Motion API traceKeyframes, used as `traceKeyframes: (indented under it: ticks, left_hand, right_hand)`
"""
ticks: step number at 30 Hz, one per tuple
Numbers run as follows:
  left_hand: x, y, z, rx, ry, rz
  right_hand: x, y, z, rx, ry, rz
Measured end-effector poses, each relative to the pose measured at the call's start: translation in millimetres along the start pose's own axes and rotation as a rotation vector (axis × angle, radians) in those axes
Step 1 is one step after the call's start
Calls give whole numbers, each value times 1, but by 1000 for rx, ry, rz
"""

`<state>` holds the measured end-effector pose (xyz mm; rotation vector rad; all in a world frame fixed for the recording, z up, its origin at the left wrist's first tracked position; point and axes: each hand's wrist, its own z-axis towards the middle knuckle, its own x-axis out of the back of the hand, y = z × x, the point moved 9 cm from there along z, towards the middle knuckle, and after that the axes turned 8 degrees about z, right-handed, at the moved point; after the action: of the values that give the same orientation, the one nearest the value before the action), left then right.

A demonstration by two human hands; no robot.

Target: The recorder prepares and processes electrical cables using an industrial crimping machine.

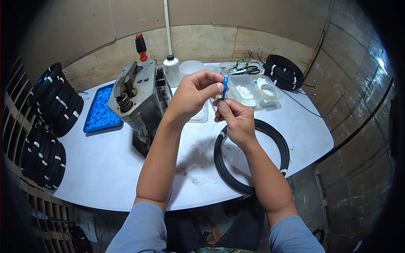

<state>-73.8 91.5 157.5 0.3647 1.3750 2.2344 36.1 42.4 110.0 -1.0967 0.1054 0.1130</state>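
Above the middle of the table, a small blue fibre-optic connector [225,82] stands upright between my two hands. My left hand [195,93] pinches it from the side with thumb and forefinger. Just below, my right hand [237,122] is closed on the thin black cable at the connector's lower end; its fingers hide most of that cable. A coil of black cable [218,156] lies flat on the table under my right hand and forearm, with white ties around it.
A metal hand press [141,88] with a red-black handle stands left of my hands. Beyond it are a tray of blue parts [102,107] and stacked cable coils [57,101]. A white bottle [171,71], clear bins [244,90], scissors [247,69] and another coil [284,71] stand at the back.
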Motion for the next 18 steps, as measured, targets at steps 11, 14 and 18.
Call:
traceKeyframes:
  ticks: [11,14,18]
  left_hand:
    - [2,-1,0,-5,-29,62]
    - [2,3,0,-33,-23,109]
    - [1,6,-1,-39,26,150]
  right_hand:
    - [-3,2,0,-5,-25,56]
    - [0,1,0,18,-7,-13]
    - [2,-1,0,40,28,-63]
